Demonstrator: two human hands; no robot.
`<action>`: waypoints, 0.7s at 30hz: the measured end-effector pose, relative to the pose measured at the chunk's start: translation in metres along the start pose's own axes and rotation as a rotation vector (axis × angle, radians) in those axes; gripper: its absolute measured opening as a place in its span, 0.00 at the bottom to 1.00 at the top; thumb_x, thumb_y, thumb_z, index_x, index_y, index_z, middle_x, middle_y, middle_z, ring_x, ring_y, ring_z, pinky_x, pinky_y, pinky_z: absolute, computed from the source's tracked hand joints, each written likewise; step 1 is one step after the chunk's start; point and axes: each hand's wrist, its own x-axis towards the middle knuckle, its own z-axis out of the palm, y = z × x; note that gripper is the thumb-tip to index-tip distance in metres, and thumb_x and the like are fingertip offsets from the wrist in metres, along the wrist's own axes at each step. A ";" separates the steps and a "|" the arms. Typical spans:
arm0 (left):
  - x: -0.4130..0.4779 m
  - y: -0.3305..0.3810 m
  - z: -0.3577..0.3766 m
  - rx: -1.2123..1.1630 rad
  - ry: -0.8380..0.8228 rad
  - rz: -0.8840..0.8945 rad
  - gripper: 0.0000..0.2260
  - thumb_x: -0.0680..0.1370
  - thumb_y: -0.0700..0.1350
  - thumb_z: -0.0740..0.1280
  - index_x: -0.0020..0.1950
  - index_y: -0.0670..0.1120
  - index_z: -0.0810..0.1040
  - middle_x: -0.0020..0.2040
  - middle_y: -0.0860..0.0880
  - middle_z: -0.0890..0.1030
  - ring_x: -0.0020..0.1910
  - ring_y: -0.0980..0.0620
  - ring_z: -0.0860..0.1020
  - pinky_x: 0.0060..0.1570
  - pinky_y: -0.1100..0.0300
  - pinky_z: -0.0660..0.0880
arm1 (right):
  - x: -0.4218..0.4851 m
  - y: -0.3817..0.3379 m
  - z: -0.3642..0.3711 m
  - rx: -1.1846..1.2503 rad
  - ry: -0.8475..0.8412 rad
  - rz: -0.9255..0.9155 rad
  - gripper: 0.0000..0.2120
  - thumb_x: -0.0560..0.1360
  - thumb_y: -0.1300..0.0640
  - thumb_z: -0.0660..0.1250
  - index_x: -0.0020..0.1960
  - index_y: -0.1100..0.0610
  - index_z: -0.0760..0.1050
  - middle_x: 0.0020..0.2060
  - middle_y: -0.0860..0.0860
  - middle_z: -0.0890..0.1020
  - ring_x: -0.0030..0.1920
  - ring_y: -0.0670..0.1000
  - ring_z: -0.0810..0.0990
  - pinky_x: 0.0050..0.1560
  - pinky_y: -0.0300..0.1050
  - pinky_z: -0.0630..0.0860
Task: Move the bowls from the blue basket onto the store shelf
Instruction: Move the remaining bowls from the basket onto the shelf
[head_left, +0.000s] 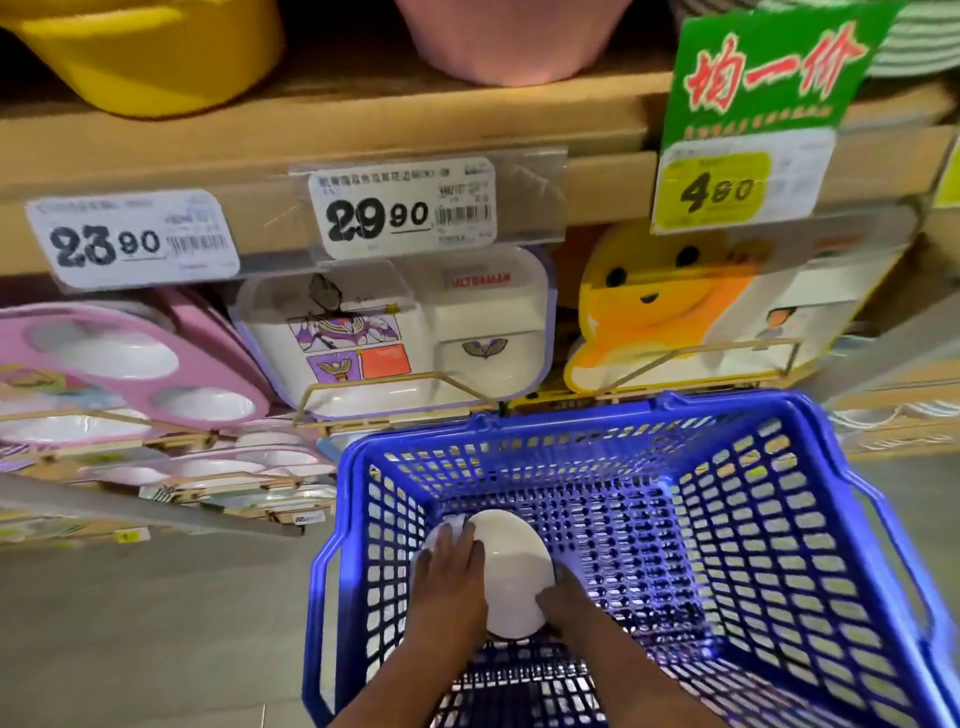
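A white bowl lies upside down inside the blue basket, near its left wall. My left hand grips the bowl's left side, fingers spread over the top. My right hand grips the bowl's lower right edge. A second white bowl seems to show under my left fingers; I cannot tell for certain. The store shelf with price tags rises behind the basket.
Divided children's plates stand on the shelf: pink ones at left, a white and purple one in the middle, a yellow cartoon one at right. A yellow tub and pink tub sit above. Grey floor lies at lower left.
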 end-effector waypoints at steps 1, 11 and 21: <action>-0.001 0.001 0.000 -0.004 -0.001 -0.006 0.31 0.77 0.43 0.59 0.78 0.44 0.50 0.80 0.49 0.43 0.79 0.44 0.42 0.75 0.46 0.50 | -0.005 -0.004 -0.005 -0.040 0.012 -0.007 0.24 0.72 0.71 0.57 0.69 0.66 0.66 0.63 0.67 0.75 0.63 0.66 0.74 0.63 0.62 0.72; -0.018 0.023 -0.061 -0.798 0.209 -0.118 0.34 0.79 0.48 0.63 0.79 0.50 0.47 0.75 0.46 0.66 0.71 0.43 0.69 0.66 0.47 0.70 | -0.092 -0.069 -0.092 -0.191 0.067 -0.117 0.19 0.80 0.65 0.56 0.70 0.60 0.66 0.64 0.58 0.75 0.60 0.59 0.77 0.53 0.53 0.80; -0.058 0.043 -0.197 -1.640 -0.124 -0.021 0.19 0.71 0.46 0.68 0.62 0.55 0.77 0.59 0.45 0.81 0.58 0.42 0.78 0.44 0.50 0.78 | -0.239 -0.141 -0.186 -0.270 -0.039 -0.392 0.20 0.79 0.62 0.59 0.71 0.52 0.68 0.55 0.48 0.75 0.41 0.48 0.83 0.32 0.36 0.80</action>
